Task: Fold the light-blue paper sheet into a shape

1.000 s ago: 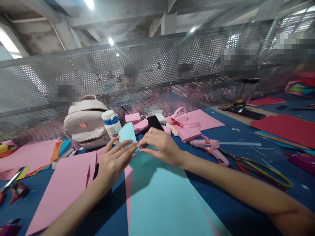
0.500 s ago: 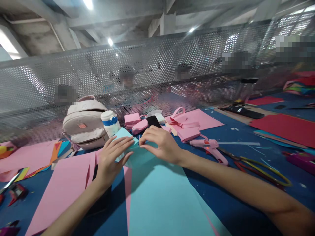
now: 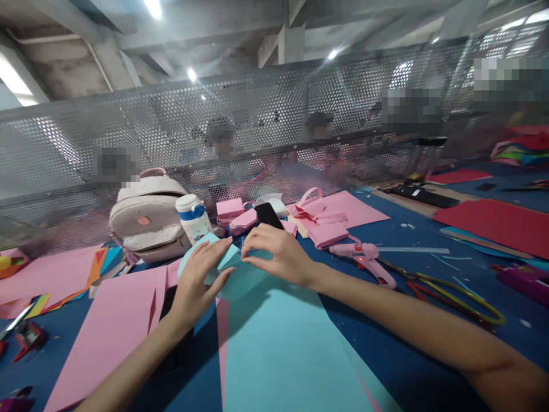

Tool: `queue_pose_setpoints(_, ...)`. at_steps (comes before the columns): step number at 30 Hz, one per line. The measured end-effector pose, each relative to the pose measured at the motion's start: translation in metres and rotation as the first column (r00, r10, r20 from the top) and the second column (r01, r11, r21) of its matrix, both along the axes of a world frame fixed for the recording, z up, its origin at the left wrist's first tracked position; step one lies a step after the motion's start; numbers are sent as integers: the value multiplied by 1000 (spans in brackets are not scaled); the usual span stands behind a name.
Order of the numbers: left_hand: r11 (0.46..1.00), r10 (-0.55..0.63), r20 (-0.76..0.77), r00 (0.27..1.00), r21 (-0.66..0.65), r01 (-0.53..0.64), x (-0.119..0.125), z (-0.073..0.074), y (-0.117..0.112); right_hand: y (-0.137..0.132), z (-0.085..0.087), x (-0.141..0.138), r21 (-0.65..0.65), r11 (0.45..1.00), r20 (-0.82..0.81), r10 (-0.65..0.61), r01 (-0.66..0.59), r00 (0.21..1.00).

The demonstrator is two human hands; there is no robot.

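Observation:
A large light-blue paper sheet lies on the blue table in front of me. Its far end is bent up and back toward me. My left hand lies flat on the bent-over flap, fingers spread. My right hand pinches the same far edge of the sheet between thumb and fingers. A black phone leans just behind my right hand.
Pink sheets lie at the left. A white backpack and a white bottle stand behind them. A pink glue gun, scissors, pink folded pieces and red paper lie at the right. A perforated metal screen closes the far side, with people behind it.
The far corner of the blue sheet stood upright; now it is rolled down toward me under my left hand. Both hands stayed near the same spot.

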State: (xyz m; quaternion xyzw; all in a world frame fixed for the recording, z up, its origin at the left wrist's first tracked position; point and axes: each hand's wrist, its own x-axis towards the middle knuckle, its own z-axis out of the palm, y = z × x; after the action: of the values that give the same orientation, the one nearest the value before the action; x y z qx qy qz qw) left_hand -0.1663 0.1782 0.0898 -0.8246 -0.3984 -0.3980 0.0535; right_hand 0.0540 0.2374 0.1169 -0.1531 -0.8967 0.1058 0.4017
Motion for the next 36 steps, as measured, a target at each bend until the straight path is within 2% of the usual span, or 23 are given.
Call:
queue_pose_setpoints(7, 999, -23, -48, 999, 28, 24, 0, -1, -1, -4, -2, -2, -225, 974, 1, -18, 17, 1000)
queue_pose_setpoints(10, 998, -38, -53, 998, 39, 40, 1, -1, -1, -4, -3, -3, -258, 966, 17, -18, 22, 1000)
queue_pose_setpoints(22, 994, -37, -115, 993, 102, 49, 2, -1, 0, -8, -8, -6, -240, 971, -48, -18, 6, 999)
queue_pose_setpoints(29, 991, 0, -174, 985, 134, 23, 0, -2, 2, -8, -10, -7, -184, 983, -61, 17, -28, 998)
queue_pose_setpoints(32, 996, -6, -124, 992, 88, 17, -1, -2, 2, -7, -11, -6, -142, 989, -65, 38, -47, 997)
queue_pose_setpoints(36, 999, 46, 14, 999, 16, -46, 1, -7, 2, -6, -11, -5, -130, 990, -77, 38, -48, 996)
